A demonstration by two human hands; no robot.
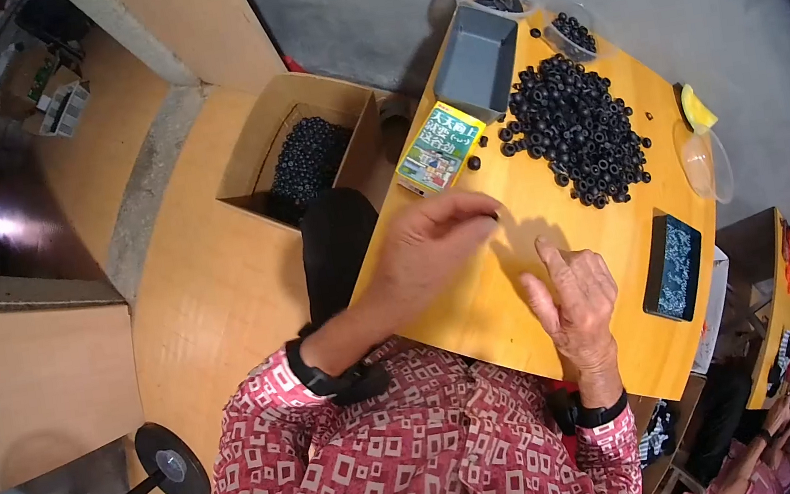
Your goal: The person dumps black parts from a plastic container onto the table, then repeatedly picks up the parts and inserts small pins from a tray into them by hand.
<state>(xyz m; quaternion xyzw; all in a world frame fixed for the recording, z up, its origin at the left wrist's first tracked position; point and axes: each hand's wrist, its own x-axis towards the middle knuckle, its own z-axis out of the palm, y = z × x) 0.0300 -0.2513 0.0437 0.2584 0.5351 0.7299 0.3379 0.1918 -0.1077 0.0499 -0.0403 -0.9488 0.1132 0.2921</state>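
Observation:
My left hand (435, 243) is over the table's left side, thumb and fingertips pinched together. A small dark piece (495, 217) shows at those fingertips; its exact shape is hidden. To the right of it, my right hand (579, 300) hovers near the table's front edge with thumb and index finger spread, nothing visible between them. Beyond both hands lies a heap of small black ring-shaped parts (580, 125) on the yellow table (465, 313). A few loose ones lie by a yellow-and-green printed box (440, 150), which stands against a grey bin (478, 58).
Clear bowls with black parts (573, 32) stand at the far edge. A black tray of bluish-white bits (674, 266) and a clear container (704, 168) are at right. Left of the table, a cardboard box (349, 102) holds more black parts. Another person's arm (749, 465) shows lower right.

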